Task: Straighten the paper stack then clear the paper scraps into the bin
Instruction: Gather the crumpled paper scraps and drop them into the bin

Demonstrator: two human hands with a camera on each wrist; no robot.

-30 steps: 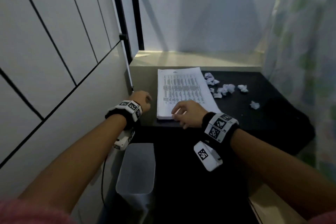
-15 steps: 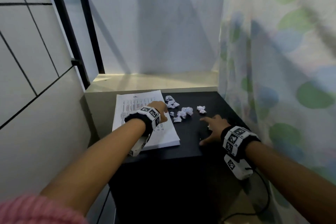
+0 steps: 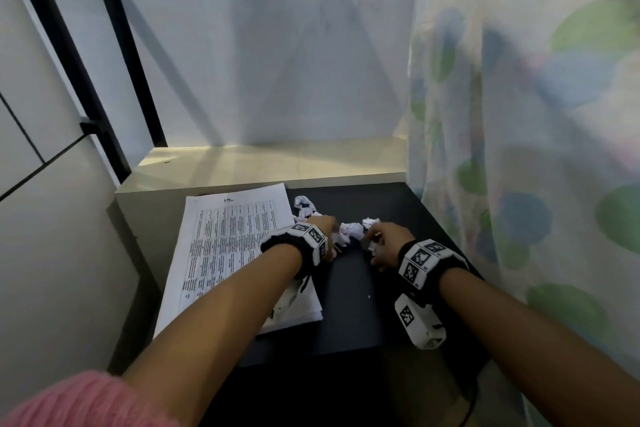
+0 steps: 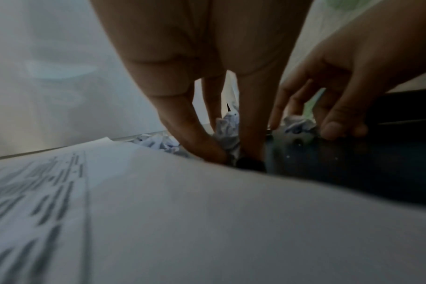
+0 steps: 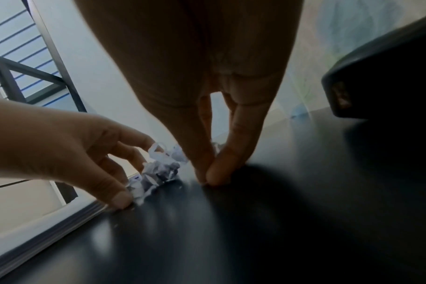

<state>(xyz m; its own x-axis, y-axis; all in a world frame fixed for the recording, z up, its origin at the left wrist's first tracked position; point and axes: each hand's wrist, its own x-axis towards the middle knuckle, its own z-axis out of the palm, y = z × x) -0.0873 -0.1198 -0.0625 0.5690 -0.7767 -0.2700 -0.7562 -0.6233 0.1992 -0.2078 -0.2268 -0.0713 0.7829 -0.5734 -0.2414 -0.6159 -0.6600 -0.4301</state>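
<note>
A printed paper stack lies on the left of the black table. Several crumpled paper scraps lie just right of its far half. My left hand reaches over the stack, its thumb and fingers curled down round scraps at the stack's right edge. In the left wrist view a scrap sits between those fingers. My right hand faces it from the right, fingers curled over another scrap, thumb and fingertip meeting on the table. The bin is out of view.
A flowered curtain hangs along the table's right side. A beige ledge runs behind the table below a white wall. A tiled wall stands left. A dark bulky object sits right of my right hand.
My left hand crossed from the stack's left side over it to the scraps. My right hand left the stack, went right, then closed in on the scraps. The view lifted off the bin.
</note>
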